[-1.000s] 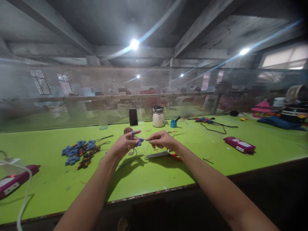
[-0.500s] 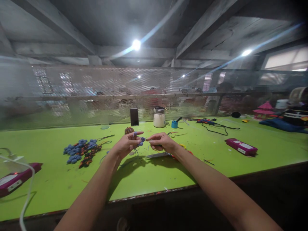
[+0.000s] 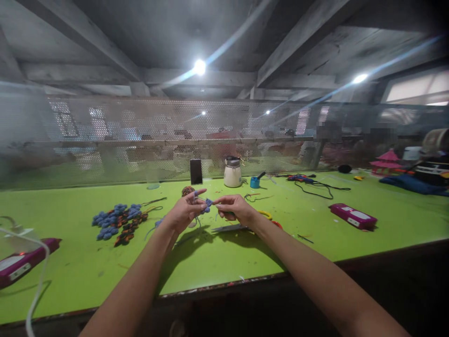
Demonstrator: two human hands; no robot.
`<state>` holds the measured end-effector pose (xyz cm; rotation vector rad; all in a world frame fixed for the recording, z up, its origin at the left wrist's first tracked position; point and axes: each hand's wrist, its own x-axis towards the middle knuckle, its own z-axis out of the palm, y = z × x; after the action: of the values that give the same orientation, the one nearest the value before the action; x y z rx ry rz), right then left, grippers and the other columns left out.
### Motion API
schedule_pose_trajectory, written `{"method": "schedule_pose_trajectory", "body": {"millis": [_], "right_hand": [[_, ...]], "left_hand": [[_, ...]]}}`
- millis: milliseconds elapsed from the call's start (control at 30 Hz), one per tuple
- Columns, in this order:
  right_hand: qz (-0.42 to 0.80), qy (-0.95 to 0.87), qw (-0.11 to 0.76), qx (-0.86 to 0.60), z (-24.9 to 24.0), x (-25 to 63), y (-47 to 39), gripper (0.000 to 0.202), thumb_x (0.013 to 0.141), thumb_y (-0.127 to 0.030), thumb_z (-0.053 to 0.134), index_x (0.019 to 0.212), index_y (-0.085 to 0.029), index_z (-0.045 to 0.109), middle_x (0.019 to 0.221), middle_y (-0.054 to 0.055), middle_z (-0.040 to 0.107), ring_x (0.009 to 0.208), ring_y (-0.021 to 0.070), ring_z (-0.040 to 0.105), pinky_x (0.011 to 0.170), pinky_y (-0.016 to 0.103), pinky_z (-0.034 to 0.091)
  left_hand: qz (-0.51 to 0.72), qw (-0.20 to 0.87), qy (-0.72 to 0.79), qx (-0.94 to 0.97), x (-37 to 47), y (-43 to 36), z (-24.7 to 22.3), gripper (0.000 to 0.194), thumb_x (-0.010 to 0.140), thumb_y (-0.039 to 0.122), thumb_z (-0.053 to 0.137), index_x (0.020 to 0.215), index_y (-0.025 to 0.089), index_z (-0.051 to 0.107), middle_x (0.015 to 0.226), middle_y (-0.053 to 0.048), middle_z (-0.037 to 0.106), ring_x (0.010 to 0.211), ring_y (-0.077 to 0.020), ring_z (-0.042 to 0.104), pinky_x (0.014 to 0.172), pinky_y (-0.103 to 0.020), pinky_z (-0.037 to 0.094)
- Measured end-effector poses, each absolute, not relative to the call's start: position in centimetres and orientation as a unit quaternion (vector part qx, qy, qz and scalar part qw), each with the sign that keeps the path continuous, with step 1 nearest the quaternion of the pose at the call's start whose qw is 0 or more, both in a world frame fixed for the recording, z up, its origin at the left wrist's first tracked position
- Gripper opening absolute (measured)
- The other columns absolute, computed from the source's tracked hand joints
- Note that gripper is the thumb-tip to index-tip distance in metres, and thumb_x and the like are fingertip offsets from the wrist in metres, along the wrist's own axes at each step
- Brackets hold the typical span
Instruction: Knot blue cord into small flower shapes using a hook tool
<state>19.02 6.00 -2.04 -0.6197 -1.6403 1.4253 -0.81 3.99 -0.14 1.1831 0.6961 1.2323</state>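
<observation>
My left hand (image 3: 185, 210) pinches a small piece of blue crochet work (image 3: 207, 205), with blue yarn running over its raised index finger. Close beside it, my right hand (image 3: 234, 208) has its fingers closed on a thin crochet hook (image 3: 214, 203), mostly hidden in the grip, whose tip meets the blue piece. Below and behind the right hand lie scissors (image 3: 229, 228), blades to the left, partly covered by the wrist. To the left, finished crochet flowers in blue (image 3: 107, 220) and in black and orange (image 3: 128, 229) lie in a cluster.
On the green table (image 3: 217, 267) stand a phone (image 3: 196, 172), a white jar (image 3: 232, 174) and a blue pot (image 3: 255, 182). A yarn ball (image 3: 188, 191) sits behind my left hand. Purple boxes (image 3: 352, 216) lie at both sides; a white cable (image 3: 42, 281) hangs at left. Perforated metal screens (image 3: 168, 154) stand behind.
Both hands stay almost in place, working close together on the blue piece. My left index finger has lowered slightly; the view has shifted a little.
</observation>
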Motion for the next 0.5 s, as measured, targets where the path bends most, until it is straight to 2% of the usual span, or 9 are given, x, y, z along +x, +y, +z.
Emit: {"method": "schedule_pose_trajectory", "body": {"millis": [167, 500], "right_hand": [[0.534, -0.683, 0.433, -0.247, -2.29, 19.22, 6.44, 0.034, 0.068, -0.033, 0.073, 0.094, -0.012, 0.069, 0.053, -0.002, 0.061, 0.034, 0.0028, 0.037, 0.033, 0.017, 0.025], [0.467, -0.726, 0.436, -0.253, -1.34, 19.97, 6.46, 0.031, 0.068, -0.029, 0.072, 0.093, -0.010, 0.071, 0.050, -0.002, 0.059, 0.033, 0.0027, 0.040, 0.034, 0.016, 0.032]], "left_hand": [[0.537, 0.607, 0.300, 0.502, -0.65, 3.71, -0.01, 0.078, 0.055, 0.000, 0.076, 0.127, 0.008, 0.047, 0.061, 0.001, 0.064, 0.061, -0.0118, 0.061, 0.063, -0.023, 0.044], [0.542, 0.599, 0.289, 0.514, -0.57, 3.46, 0.10, 0.084, 0.055, 0.001, 0.077, 0.131, 0.004, 0.042, 0.062, -0.001, 0.066, 0.061, -0.0114, 0.060, 0.065, -0.023, 0.043]]}}
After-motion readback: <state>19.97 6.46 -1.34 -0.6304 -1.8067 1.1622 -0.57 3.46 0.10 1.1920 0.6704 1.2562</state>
